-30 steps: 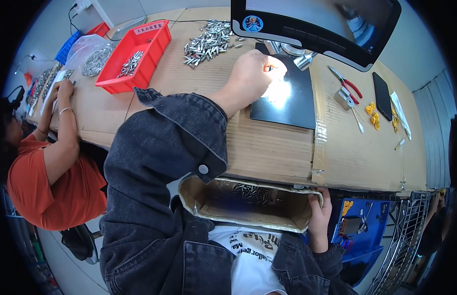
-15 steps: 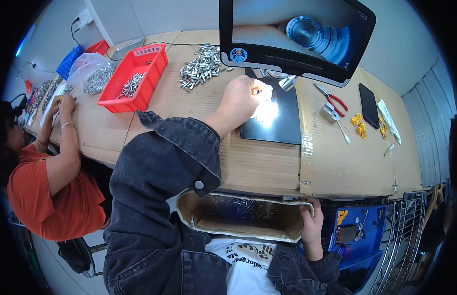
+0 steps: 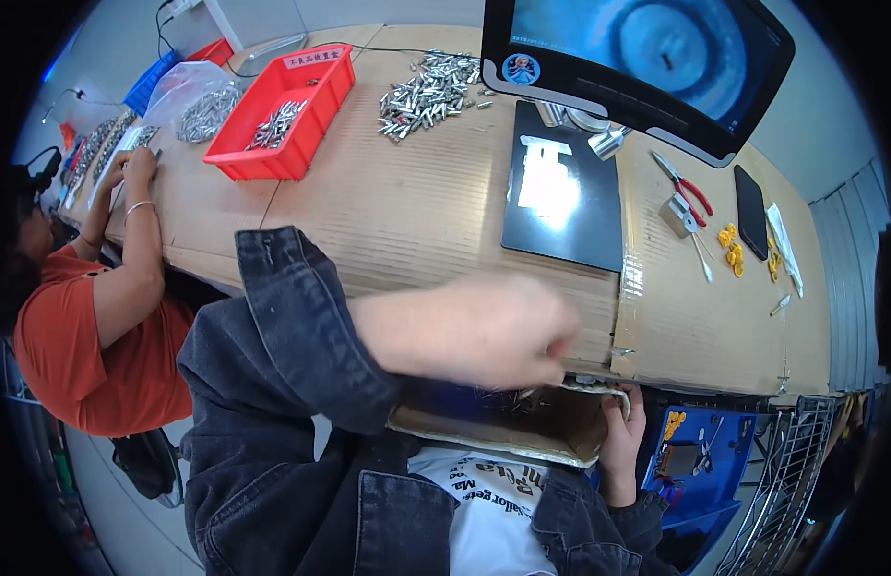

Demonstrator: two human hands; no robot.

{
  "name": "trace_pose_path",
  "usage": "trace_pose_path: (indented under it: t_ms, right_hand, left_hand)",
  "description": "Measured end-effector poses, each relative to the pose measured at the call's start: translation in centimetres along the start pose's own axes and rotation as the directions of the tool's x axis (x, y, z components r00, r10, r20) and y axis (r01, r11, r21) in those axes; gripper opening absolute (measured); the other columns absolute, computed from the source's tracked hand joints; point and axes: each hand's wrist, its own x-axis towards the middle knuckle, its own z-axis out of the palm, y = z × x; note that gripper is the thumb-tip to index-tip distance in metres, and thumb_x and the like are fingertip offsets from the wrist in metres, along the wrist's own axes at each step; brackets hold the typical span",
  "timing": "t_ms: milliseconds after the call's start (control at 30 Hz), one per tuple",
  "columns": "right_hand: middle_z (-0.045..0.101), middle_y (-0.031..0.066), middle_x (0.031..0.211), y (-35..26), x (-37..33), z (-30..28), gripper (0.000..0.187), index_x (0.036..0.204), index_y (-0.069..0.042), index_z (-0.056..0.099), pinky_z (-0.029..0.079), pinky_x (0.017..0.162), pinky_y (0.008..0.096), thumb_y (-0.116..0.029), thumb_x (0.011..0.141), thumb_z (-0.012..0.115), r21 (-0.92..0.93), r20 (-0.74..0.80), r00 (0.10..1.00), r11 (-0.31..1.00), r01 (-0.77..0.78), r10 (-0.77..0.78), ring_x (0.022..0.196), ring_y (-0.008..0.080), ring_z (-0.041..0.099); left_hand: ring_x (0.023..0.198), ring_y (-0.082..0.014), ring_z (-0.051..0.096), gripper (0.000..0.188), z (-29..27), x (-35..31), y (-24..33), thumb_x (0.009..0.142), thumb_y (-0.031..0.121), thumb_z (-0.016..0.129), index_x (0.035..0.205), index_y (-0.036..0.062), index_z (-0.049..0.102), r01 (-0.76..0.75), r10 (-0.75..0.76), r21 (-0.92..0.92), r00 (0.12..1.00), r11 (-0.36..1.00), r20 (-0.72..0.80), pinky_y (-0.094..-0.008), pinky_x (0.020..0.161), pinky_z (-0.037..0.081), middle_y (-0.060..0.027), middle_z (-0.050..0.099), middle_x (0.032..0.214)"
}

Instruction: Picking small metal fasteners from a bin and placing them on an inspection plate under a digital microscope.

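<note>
Back from the dark plate point(image 3: 582, 240), my blurred left hand point(image 3: 479, 331), grip unreadable, part-hides the box point(image 3: 551, 427) beneath; my right hand point(image 3: 622, 437) clasps its end.

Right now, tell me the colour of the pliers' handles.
The handles are red; the head view shows them best.

Just nearside of the left fingers point(image 3: 553, 353), a box point(image 3: 572, 432) of matt cardboard. Beyond them, matt cardboard sheeting point(image 3: 397, 206) under a smooth, glossy black plate point(image 3: 575, 246), shiny metal pins point(image 3: 428, 94) and a tray point(image 3: 320, 125) of smooth red plastic.
</note>
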Motion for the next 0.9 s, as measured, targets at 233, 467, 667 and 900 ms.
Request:
trace_pose_path:
  t_ms: [233,467,667,900]
  right_hand:
    - [0.057,0.0077,0.098,-0.4,0.0,0.6,0.022,0.111,-0.001,0.054,0.041,0.075,0.0252,-0.003,0.089,0.052,-0.025,-0.021,0.999,0.999,0.042,-0.042,0.08,0.0143,0.05]
    - [0.057,0.0082,0.098,-0.1,-0.4,0.4,0.022,0.11,-0.001,0.055,0.041,0.075,0.0254,-0.003,0.089,0.052,-0.019,-0.035,0.999,1.0,0.016,-0.017,0.08,0.0146,0.049]
    - [0.056,0.0079,0.096,-0.2,0.1,0.4,0.021,0.109,-0.001,0.055,0.041,0.075,0.0262,-0.004,0.088,0.052,-0.036,-0.027,0.999,0.999,0.025,-0.026,0.079,0.0153,0.049]
    - [0.056,0.0081,0.096,-0.1,0.1,0.3,0.021,0.109,0.0,0.056,0.041,0.075,0.0268,-0.005,0.088,0.053,-0.042,-0.02,0.999,0.998,0.041,-0.042,0.08,0.0161,0.049]
  left_hand:
    - [0.075,-0.0357,0.063,0.018,-6.5,5.6,-11.0,0.085,0.009,0.053,0.09,0.0011,0.068,0.515,-0.085,0.268,0.562,0.814,-0.823,-0.04,0.068,0.051,-0.0167,0.067,0.087]
    - [0.074,-0.0345,0.063,0.016,-6.8,7.1,-14.3,0.083,0.005,0.055,0.09,-0.0007,0.067,0.585,0.043,0.448,0.576,0.676,-0.817,-0.0392,0.066,0.051,-0.0176,0.066,0.083]
    - [0.075,-0.0308,0.062,0.015,-4.9,5.9,-9.2,0.079,0.003,0.06,0.09,-0.0026,0.068,0.406,-0.144,0.152,0.611,0.901,-0.778,-0.0358,0.066,0.051,-0.018,0.066,0.084]
    - [0.073,-0.0257,0.06,0.017,-3.1,7.7,-9.8,0.076,0.004,0.063,0.089,-0.003,0.071,0.225,-0.273,-0.169,0.596,0.96,-0.756,-0.0329,0.066,0.049,-0.0161,0.065,0.086]
